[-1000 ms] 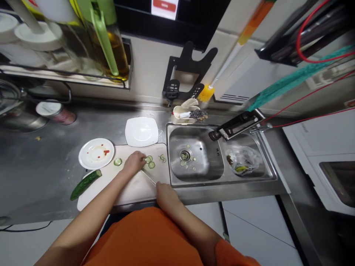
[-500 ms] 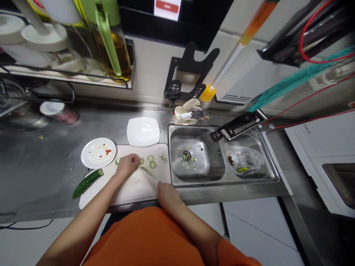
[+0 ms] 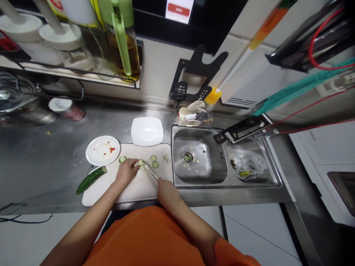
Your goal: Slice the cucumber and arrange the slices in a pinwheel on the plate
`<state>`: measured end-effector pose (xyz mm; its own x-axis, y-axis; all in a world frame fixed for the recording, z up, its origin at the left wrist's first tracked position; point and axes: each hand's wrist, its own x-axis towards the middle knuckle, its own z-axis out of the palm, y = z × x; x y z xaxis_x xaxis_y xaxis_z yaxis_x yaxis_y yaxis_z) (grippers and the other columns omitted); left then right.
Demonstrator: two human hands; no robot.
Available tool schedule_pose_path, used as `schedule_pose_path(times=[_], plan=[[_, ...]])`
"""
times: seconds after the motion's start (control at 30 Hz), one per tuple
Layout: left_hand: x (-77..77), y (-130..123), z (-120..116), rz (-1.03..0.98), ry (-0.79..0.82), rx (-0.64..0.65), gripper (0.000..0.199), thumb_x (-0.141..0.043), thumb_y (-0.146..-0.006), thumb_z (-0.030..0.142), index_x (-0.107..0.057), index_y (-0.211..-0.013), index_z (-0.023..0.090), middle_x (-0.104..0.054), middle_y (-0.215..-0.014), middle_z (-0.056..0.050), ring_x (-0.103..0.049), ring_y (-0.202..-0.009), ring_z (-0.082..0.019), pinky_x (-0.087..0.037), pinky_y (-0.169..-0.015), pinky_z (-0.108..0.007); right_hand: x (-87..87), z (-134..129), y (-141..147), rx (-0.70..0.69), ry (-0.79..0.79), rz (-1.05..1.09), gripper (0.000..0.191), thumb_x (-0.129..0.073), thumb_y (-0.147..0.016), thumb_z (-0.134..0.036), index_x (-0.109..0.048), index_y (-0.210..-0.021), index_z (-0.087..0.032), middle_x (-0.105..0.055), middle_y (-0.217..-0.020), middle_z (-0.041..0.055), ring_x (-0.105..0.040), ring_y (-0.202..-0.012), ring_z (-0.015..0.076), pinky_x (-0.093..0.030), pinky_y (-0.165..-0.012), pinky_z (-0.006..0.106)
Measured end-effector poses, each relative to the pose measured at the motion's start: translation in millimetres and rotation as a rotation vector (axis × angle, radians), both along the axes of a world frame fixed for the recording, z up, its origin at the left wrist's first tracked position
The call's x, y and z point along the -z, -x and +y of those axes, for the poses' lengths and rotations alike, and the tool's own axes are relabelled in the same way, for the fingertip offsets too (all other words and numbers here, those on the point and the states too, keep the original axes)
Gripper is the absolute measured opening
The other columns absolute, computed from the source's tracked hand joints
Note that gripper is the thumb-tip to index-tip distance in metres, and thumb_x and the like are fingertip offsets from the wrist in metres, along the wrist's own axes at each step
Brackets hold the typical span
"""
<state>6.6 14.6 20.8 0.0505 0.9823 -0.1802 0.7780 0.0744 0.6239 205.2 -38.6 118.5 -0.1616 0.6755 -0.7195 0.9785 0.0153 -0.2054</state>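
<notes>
On the white cutting board (image 3: 133,190), my left hand (image 3: 127,171) is closed, its fingertips pinching a cucumber slice (image 3: 141,162). My right hand (image 3: 168,192) grips a knife (image 3: 151,172) by its handle, the blade pointing left and its tip at that slice. Small pale bits lie under the blade. Right of the tip rest two round cucumber slices (image 3: 154,161), with thin green peel strips (image 3: 166,159) beyond them. Another cucumber piece (image 3: 122,159) sits left of my left hand. A larger cut cucumber (image 3: 91,180) lies across the board's left edge.
Behind the board stand a clean white square plate (image 3: 146,131) and a round plate (image 3: 102,150) with red sauce spots. To the right is a steel sink (image 3: 205,173) with several slices in it, a black faucet (image 3: 235,130) and a plastic bag (image 3: 248,164).
The knife tip has come up to the cucumber slice at my left fingertips, and that slice now looks tilted. The whole view has shifted slightly.
</notes>
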Motion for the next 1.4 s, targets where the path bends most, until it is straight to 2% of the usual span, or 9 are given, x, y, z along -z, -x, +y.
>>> schedule_pose_path(times=[0.5, 0.87, 1.03, 1.2, 1.4], plan=[[5.9, 0, -1, -0.024, -0.049, -0.005, 0.027, -0.055, -0.075, 0.031, -0.069, -0.094, 0.018, -0.069, -0.086, -0.006, -0.061, -0.076, -0.018, -0.047, -0.077, -0.029, 3.3, 5, 15, 0.016, -0.008, 0.016, 0.032, -0.034, -0.086, -0.003, -0.052, -0.111, -0.012, -0.066, -0.097, 0.0151, -0.063, -0.098, 0.0243, -0.048, -0.076, 0.032], [3.4, -1, 1, -0.012, 0.030, -0.036, 0.027, -0.056, -0.073, 0.031, -0.069, -0.094, 0.019, -0.069, -0.088, -0.006, -0.060, -0.077, -0.019, -0.047, -0.078, -0.030, 5.0, 5, 20, 0.017, -0.001, 0.014, 0.032, -0.033, -0.088, -0.002, -0.052, -0.111, -0.012, -0.065, -0.099, 0.0148, -0.062, -0.099, 0.0231, -0.046, -0.078, 0.030], [-2.9, -4, 4, -0.006, 0.064, -0.054, 0.024, -0.056, -0.071, 0.029, -0.068, -0.089, 0.019, -0.068, -0.085, -0.005, -0.059, -0.076, -0.018, -0.045, -0.075, -0.029, 4.1, -2, 13, 0.003, -0.017, 0.012, 0.033, -0.032, -0.087, -0.001, -0.053, -0.111, -0.011, -0.064, -0.101, 0.0159, -0.061, -0.101, 0.0238, -0.045, -0.081, 0.031], [-12.2, -9, 8, 0.002, 0.112, -0.062, 0.017, -0.055, -0.068, 0.026, -0.065, -0.080, 0.020, -0.064, -0.074, -0.001, -0.056, -0.068, -0.016, -0.041, -0.066, -0.027, 1.3, -12, -1, 0.020, 0.035, -0.006, 0.033, -0.036, -0.084, -0.001, -0.054, -0.110, -0.011, -0.065, -0.094, 0.0153, -0.061, -0.101, 0.0249, -0.046, -0.079, 0.030], [-18.8, -7, 6, -0.053, 0.160, -0.093, 0.016, -0.051, -0.074, 0.034, -0.062, -0.073, 0.021, -0.063, -0.066, 0.002, -0.055, -0.062, -0.013, -0.039, -0.063, -0.024, -2.3, -13, -7, 0.042, 0.063, -0.013, 0.034, -0.037, -0.083, 0.000, -0.054, -0.110, -0.011, -0.066, -0.095, 0.0158, -0.061, -0.101, 0.0256, -0.047, -0.077, 0.031]])
